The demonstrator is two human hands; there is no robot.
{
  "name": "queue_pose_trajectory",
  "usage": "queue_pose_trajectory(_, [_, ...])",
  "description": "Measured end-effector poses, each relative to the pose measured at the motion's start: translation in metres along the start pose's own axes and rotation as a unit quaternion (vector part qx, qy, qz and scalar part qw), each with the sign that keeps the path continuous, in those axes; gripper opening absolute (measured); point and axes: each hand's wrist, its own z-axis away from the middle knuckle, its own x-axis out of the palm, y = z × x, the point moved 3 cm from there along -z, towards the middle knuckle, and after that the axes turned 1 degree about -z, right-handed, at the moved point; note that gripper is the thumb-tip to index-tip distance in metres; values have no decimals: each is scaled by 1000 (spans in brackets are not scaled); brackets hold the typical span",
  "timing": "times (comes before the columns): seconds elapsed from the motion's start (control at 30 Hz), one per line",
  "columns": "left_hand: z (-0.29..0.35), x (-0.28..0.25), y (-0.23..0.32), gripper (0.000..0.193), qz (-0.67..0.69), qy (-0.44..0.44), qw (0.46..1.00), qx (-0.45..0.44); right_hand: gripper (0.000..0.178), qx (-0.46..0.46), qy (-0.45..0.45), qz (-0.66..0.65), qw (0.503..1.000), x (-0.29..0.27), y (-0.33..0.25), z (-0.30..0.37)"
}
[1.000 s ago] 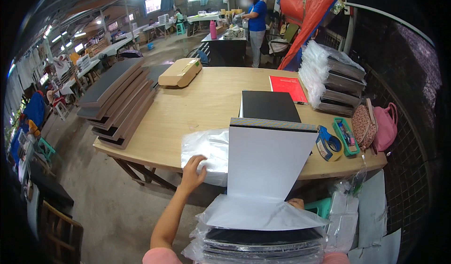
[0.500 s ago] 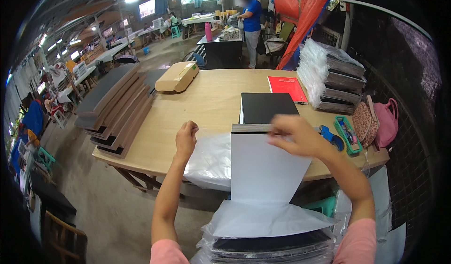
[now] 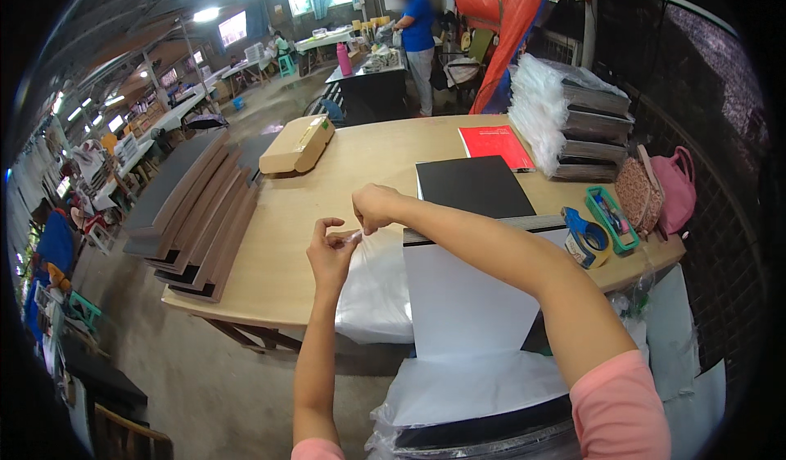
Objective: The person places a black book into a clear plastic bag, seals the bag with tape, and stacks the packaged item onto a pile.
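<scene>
My left hand (image 3: 330,253) pinches the near-left corner of a clear plastic bag (image 3: 372,300) between thumb and forefinger, its other fingers curled loosely. My right hand (image 3: 375,207) reaches across to the same corner, fingertips closed on the plastic, which rises in a thin peak between both hands. The rest of the bags lie flat over the table's front edge. Just right of them, a white sheet (image 3: 467,304) hangs down from a stack of thin boards (image 3: 508,226), partly behind my right forearm. Beyond it lies a black-covered board (image 3: 475,185).
Grey-brown boards (image 3: 184,206) are piled at the table's left, near a brown paper parcel (image 3: 296,145). On the right are a red booklet (image 3: 496,147), plastic-wrapped stacks (image 3: 573,120), a tape dispenser (image 3: 585,239), a green tray (image 3: 612,218) and bags (image 3: 675,190). A person (image 3: 416,34) stands at another table.
My right hand has swung left from above the board stack to the plastic bag. My left hand has closed on the bag's corner, lifting it. The view has shifted slightly.
</scene>
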Motion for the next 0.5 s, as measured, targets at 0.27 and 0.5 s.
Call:
queue_pose_trajectory(0.27, [3, -22, -23, 47, -2, -47, 996, -71, 22, -27, 88, -50, 994, -15, -2, 2])
queue_pose_trajectory(0.5, [5, -3, 7, 55, 183, -5, 983, -5, 11, -91, -16, -20, 996, 7, -1, -5])
